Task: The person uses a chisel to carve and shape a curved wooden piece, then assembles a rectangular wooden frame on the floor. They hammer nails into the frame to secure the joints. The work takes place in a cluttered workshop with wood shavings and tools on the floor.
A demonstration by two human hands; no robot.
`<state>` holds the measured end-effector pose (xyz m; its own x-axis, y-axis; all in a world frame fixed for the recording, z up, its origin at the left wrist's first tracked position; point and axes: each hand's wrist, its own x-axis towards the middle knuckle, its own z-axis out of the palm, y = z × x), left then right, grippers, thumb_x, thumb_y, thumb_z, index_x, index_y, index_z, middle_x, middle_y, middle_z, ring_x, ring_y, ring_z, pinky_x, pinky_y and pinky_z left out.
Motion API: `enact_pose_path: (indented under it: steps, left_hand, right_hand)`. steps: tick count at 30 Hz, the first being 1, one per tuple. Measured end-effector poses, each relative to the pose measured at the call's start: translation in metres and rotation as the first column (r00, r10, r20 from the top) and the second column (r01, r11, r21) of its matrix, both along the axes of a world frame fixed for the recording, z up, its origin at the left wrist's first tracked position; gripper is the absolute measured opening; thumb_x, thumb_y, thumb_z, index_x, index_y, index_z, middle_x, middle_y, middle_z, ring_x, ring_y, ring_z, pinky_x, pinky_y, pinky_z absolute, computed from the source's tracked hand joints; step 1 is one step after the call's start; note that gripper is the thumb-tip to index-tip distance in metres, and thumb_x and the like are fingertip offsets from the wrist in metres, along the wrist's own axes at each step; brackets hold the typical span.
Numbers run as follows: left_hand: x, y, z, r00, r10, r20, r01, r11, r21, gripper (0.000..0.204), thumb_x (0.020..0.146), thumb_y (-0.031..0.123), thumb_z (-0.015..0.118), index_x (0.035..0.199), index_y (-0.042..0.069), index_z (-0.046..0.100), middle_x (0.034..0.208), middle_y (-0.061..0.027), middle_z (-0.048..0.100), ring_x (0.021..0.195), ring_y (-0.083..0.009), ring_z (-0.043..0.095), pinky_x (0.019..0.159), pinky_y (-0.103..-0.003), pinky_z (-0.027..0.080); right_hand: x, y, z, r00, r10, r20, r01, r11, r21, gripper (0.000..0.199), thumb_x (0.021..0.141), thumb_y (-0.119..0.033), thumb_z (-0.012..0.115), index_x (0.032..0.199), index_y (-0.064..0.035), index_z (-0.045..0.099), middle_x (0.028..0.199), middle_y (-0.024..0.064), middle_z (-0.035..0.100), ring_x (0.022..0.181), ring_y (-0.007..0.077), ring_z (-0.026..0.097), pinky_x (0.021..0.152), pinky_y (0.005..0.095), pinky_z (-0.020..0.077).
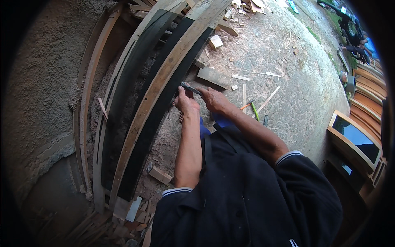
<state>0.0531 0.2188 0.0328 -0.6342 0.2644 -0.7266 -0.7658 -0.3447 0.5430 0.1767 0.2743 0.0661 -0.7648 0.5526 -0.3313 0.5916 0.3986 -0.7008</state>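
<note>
My right hand (214,100) is wrapped round a narrow, dark grey hand tool (191,89) whose exact kind I cannot make out. The tool points left, and its far end meets the fingers of my left hand (187,103). Those left fingers are closed, close beside the edge of a dark, see-through sheet (175,84); what is between them is hidden. A long wooden plank (153,92) lies lengthwise on the sheet. More long timbers (108,92) run under and beside it.
Wood offcuts, including a flat board (214,77) and a small block (160,175), litter the rough ground. A green-handled tool (255,111) lies right of my hands. A rough wall (49,74) stands left. Wood-framed panels (357,140), a motorbike (349,22) and another person (368,47) are at right.
</note>
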Motion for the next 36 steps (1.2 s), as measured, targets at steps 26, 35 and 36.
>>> enact_pose_path:
  steps: [26, 35, 36]
  left_hand:
    - [-0.003, -0.005, -0.015, 1.0, -0.023, -0.004, 0.023, 0.998, 0.064, 0.024, 0.1, 0.01, 0.058, 0.119, -0.003, 0.059, 0.112, -0.0141, 0.065, 0.099, -0.0236, 0.065, 0.089, -0.034, 0.055]
    - [-0.002, -0.004, -0.01, 0.999, -0.024, 0.025, 0.022, 0.998, 0.065, 0.027, 0.101, 0.014, 0.058, 0.121, -0.004, 0.059, 0.115, -0.015, 0.065, 0.106, -0.0252, 0.064, 0.094, -0.036, 0.053]
    - [-0.001, -0.004, -0.01, 0.999, -0.02, 0.032, 0.017, 0.997, 0.072, 0.028, 0.101, 0.015, 0.058, 0.122, -0.004, 0.059, 0.115, -0.0149, 0.065, 0.107, -0.0253, 0.063, 0.094, -0.037, 0.053]
  right_hand:
    - [0.002, -0.001, -0.02, 1.0, 0.004, -0.017, -0.004, 1.0, -0.012, 0.047, 0.098, -0.017, 0.05, 0.144, -0.0161, 0.045, 0.098, 0.0263, 0.061, 0.089, 0.045, 0.061, 0.076, 0.0517, 0.0488]
    - [0.002, 0.001, -0.013, 1.0, 0.009, 0.012, -0.009, 1.0, 0.021, 0.047, 0.098, -0.018, 0.049, 0.145, -0.0189, 0.045, 0.104, 0.0268, 0.061, 0.093, 0.0449, 0.062, 0.078, 0.0503, 0.0504]
    - [0.002, 0.001, -0.01, 0.999, 0.013, 0.044, -0.014, 1.0, 0.014, 0.047, 0.098, -0.018, 0.049, 0.145, -0.019, 0.045, 0.104, 0.0266, 0.061, 0.093, 0.0446, 0.063, 0.078, 0.0502, 0.0507]
